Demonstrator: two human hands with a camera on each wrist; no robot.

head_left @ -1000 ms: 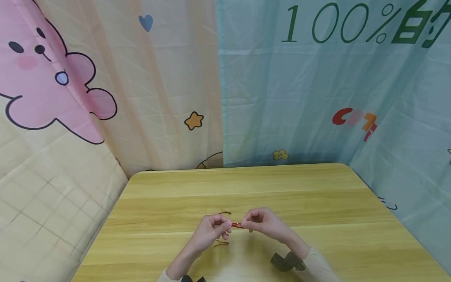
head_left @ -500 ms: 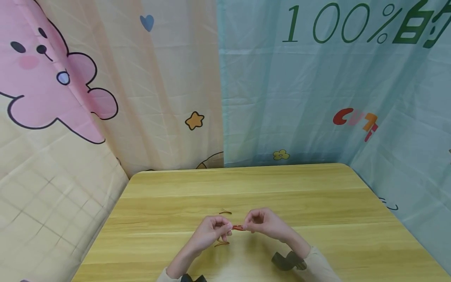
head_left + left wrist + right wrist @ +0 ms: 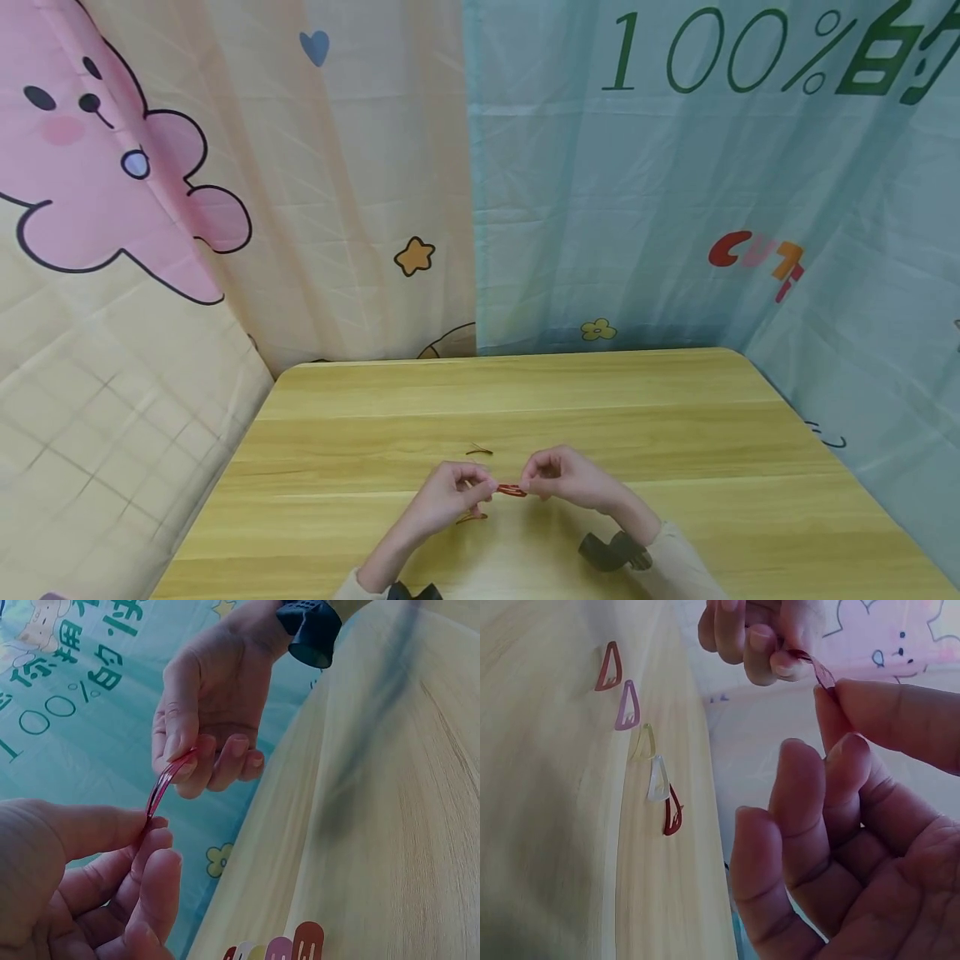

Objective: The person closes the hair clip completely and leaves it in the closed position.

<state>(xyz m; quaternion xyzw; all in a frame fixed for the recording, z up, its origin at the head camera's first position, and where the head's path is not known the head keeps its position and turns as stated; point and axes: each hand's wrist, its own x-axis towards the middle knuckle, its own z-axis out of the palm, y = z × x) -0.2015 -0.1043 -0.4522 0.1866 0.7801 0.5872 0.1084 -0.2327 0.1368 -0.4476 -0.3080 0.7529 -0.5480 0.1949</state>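
A red snap hair clip (image 3: 512,490) is held up over the table between both hands. My left hand (image 3: 455,492) pinches one end with thumb and index finger. At the other end, my right hand (image 3: 567,479) pinches it the same way. The left wrist view shows the red clip (image 3: 159,787) as a slim, slightly bowed strip with slits, its ends covered by fingertips. Several more snap clips lie on the table in a row: red-brown (image 3: 609,666), purple (image 3: 628,706), yellow (image 3: 646,741), white (image 3: 658,778) and dark red (image 3: 673,810).
The wooden table (image 3: 675,417) spreads around the hands, with printed curtains (image 3: 570,183) behind it and at its sides. In the head view, thin clips (image 3: 480,452) show beyond and near the left hand. A dark camera (image 3: 611,552) sits on the right wrist.
Both hands and the red hair clip have come slightly toward the body and a little to the right. The pinch at both ends stays, and the clips on the table lie as before.
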